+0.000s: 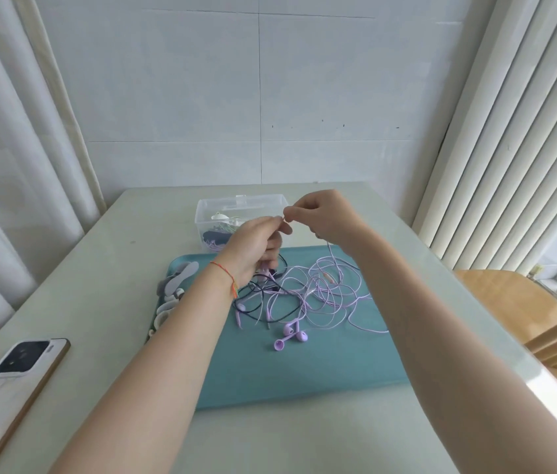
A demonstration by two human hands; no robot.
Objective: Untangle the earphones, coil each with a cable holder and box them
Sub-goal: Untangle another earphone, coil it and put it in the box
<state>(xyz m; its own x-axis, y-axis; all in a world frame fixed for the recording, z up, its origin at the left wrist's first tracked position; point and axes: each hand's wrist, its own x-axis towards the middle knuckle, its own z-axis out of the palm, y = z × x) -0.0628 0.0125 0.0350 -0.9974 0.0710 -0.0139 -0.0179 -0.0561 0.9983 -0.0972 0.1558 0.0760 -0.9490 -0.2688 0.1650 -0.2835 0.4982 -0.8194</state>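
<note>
Both hands were raised above the far part of a teal tray that was laid on the pale worktop. The left hand was held with its fingers curled around a bundle of lilac parts and cable, while the right hand was closed in a pinch on a thin lilac cable end, the fingertips of the two hands being brought almost together. From the right hand a strand was seen hanging down into the tangle of lilac earphone cable, which was spread in loose loops over the middle and right side of the tray. A dark cable was caught up with it toward the tray's left half. Lilac earbuds were left lying on the tray nearer the person, just below the tangle. Pale cable holders were lined up along the tray's left edge. A clear plastic box was set just behind the tray toward the far edge of the worktop, with some coiled items already inside; what they were could not be told exactly. A phone was placed face down near the worktop's left edge. A thread bracelet was worn on the left wrist.
</note>
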